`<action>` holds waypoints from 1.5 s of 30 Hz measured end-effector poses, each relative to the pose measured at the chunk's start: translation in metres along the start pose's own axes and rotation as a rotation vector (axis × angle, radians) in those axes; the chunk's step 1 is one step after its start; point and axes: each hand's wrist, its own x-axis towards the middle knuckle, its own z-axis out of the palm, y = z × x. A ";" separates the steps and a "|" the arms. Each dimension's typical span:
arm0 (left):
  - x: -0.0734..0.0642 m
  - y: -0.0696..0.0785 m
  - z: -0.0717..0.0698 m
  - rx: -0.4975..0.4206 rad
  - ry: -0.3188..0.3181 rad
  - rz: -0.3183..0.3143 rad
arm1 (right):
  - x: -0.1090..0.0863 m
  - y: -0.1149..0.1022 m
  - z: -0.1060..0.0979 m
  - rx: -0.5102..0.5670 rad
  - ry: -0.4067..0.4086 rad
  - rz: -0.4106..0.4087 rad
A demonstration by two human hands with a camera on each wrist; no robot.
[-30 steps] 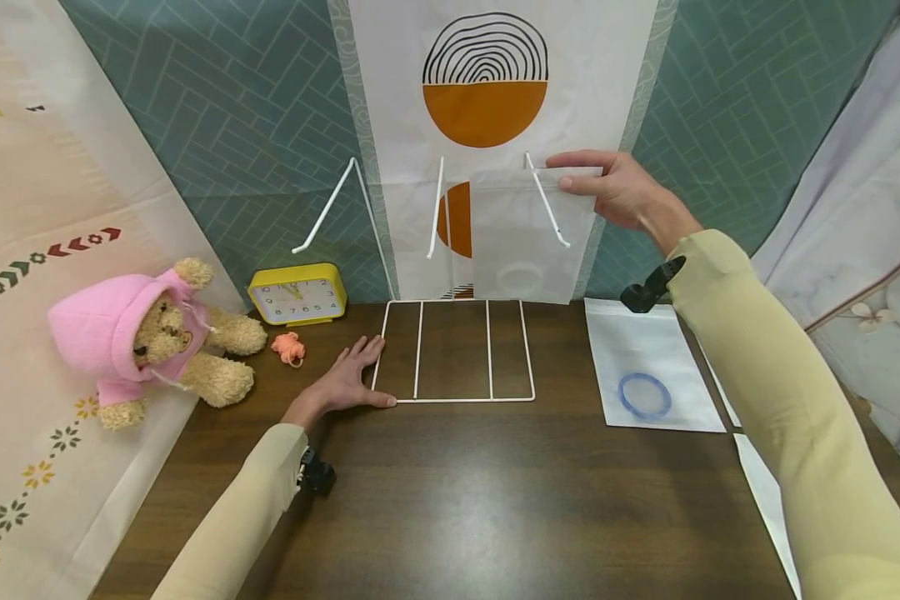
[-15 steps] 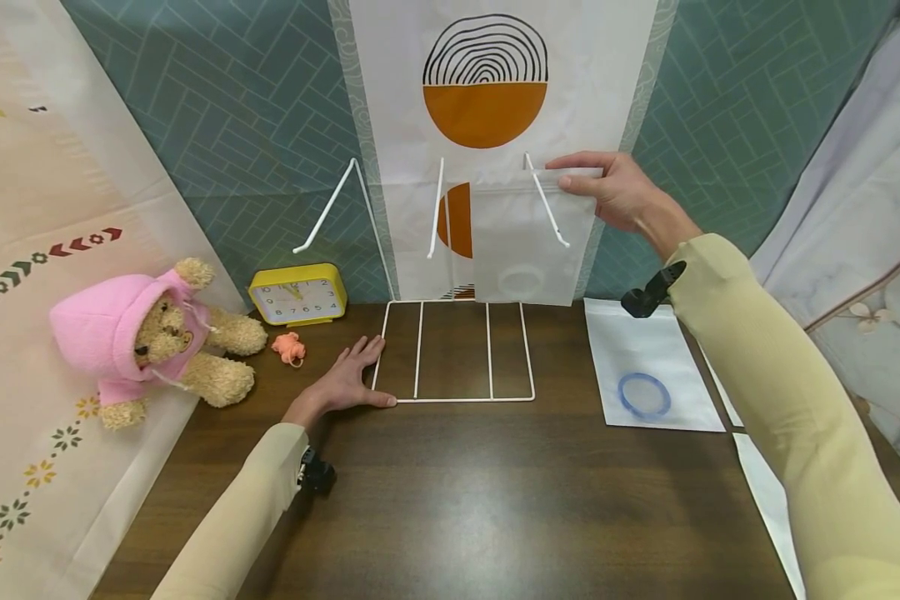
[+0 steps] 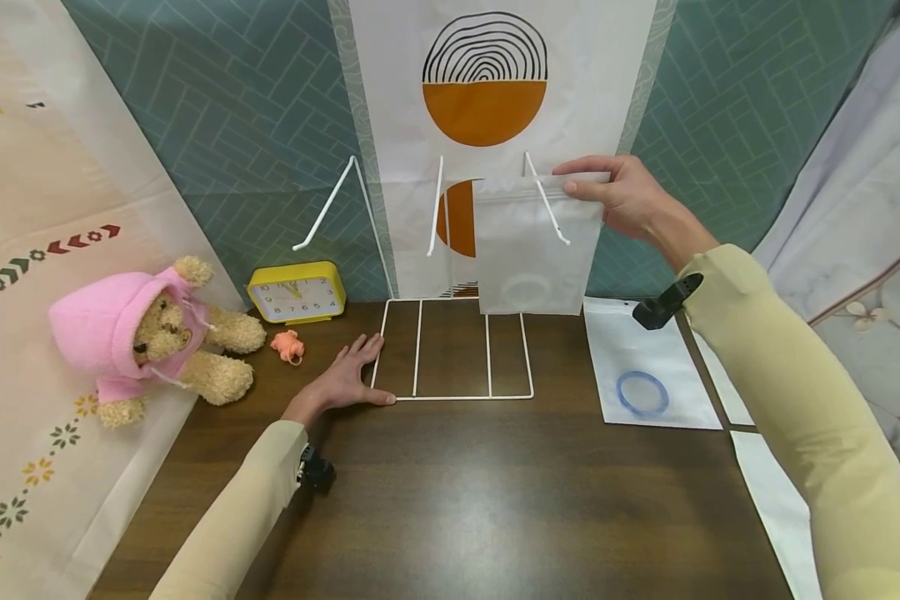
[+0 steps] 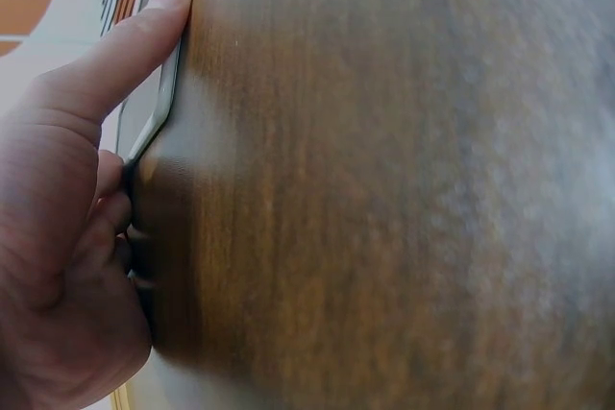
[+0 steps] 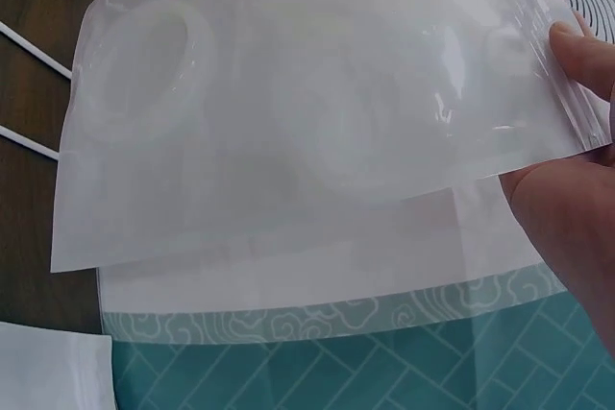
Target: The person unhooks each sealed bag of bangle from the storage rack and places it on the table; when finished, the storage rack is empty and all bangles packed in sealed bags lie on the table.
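A white wire display rack (image 3: 465,398) stands at the back of the brown table, its three prongs jutting forward. My left hand (image 3: 343,377) rests on the front left corner of its base, fingers spread and thumb along the front bar; the left wrist view shows the thumb (image 4: 135,45) on the wire. High at the right, my right hand (image 3: 630,198) pinches the upper right corner of a frosted zip bag (image 3: 536,242) by its zip strip. The bag hangs at the right prong (image 3: 546,204), which passes in front of it. A pale ring (image 5: 149,69) shows through the bag.
Another frosted bag (image 3: 622,342) with a blue ring (image 3: 642,394) lies on the right of the table, with more bags (image 3: 776,508) beside it. At the left are a yellow clock (image 3: 297,293), a small orange figure (image 3: 288,347) and a teddy bear in pink (image 3: 157,333).
My right hand has shifted slightly right and down with the bag, whose lower edge now overlaps the back of the rack's base. The left hand has stayed in place.
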 end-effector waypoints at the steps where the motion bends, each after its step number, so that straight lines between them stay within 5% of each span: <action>1: 0.001 0.000 0.000 0.002 -0.001 -0.001 | -0.002 -0.001 0.000 -0.001 0.004 -0.003; 24: 0.000 -0.002 -0.002 0.010 0.004 -0.001 | -0.041 -0.004 0.014 -0.158 0.065 -0.033; 34: 0.000 -0.001 -0.002 0.013 0.008 0.000 | -0.055 -0.001 0.017 -0.052 0.038 -0.065; 45: 0.000 -0.001 0.000 0.014 0.002 0.000 | -0.071 -0.002 0.021 -0.087 0.025 -0.060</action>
